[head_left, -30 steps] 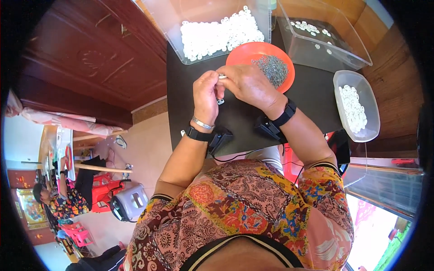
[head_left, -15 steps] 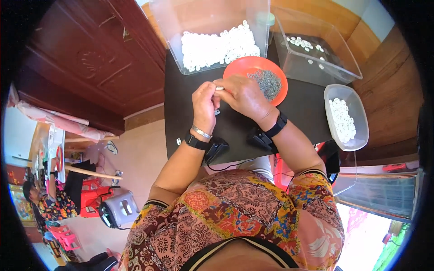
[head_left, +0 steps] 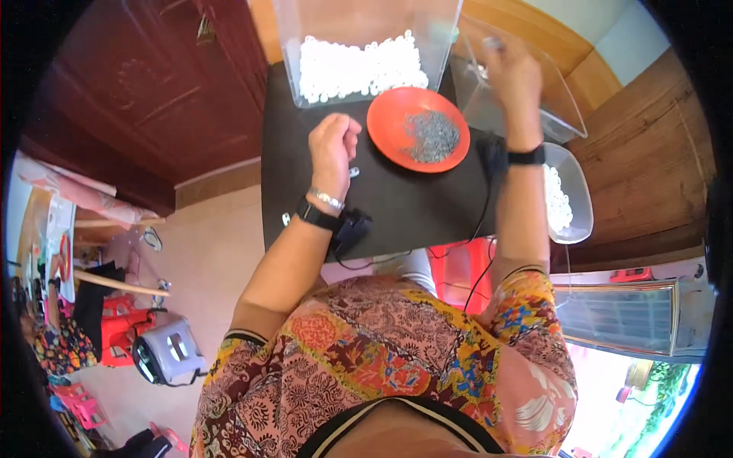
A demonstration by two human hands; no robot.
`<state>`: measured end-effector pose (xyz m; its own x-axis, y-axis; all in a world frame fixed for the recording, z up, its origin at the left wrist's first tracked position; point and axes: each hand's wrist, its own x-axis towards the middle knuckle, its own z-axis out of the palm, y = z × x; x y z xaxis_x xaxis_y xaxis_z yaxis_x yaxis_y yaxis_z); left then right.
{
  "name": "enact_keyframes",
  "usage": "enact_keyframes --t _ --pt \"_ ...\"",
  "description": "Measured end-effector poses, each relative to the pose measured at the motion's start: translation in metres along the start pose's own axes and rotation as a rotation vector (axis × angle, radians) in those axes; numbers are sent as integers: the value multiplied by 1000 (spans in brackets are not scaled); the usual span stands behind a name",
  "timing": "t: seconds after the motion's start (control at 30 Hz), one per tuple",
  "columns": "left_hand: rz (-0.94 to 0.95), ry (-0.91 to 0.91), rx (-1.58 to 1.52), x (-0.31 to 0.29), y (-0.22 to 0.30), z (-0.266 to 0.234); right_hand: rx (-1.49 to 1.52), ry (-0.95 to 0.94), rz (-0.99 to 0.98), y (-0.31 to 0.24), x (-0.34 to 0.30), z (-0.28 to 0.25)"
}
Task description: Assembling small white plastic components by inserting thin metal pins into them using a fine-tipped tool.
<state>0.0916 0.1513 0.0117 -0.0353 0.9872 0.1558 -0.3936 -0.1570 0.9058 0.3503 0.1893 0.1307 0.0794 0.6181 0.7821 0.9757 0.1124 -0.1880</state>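
Observation:
My right hand (head_left: 516, 82) is raised over a clear plastic bin (head_left: 561, 126) at the back right, smeared by motion. Its fingers are pinched together, with a small white plastic piece (head_left: 494, 43) blurred at their tips. Above the black table my left hand (head_left: 333, 145) is closed, fingers curled inward; whatever they hold is hidden. Right of it sits an orange-red plate (head_left: 385, 126) with a heap of small grey metal pieces (head_left: 435, 137), like screws. One loose white piece with holes (head_left: 353, 172) lies beside my left wrist, another (head_left: 286, 219) near the table's left edge.
A large clear bin (head_left: 286, 76) full of white pieces (head_left: 359, 70) stands at the back. At the right, a translucent tub (head_left: 582, 200) of white pieces is partly behind my right forearm. Black devices are strapped to both wrists. Another person (head_left: 61, 343) is at the far left.
My hands were together in front of the plate, holding a white piece. The right has moved away to the back right, over the clear bin; the left stays near its place.

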Motion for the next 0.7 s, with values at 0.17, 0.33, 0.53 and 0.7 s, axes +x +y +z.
enact_keyframes --t 0.17,0.33,0.53,0.7 --pt "36 106 -84 12 2 -3 24 113 -223 15 1 13" --pt "121 278 -255 11 21 -16 557 -572 -251 -71 -71 38" --pt "176 145 -518 -7 66 -24 459 -787 -532 -102 -95 78" --pt "170 43 -493 -41 75 -34 295 -706 -697 -120 -105 86"
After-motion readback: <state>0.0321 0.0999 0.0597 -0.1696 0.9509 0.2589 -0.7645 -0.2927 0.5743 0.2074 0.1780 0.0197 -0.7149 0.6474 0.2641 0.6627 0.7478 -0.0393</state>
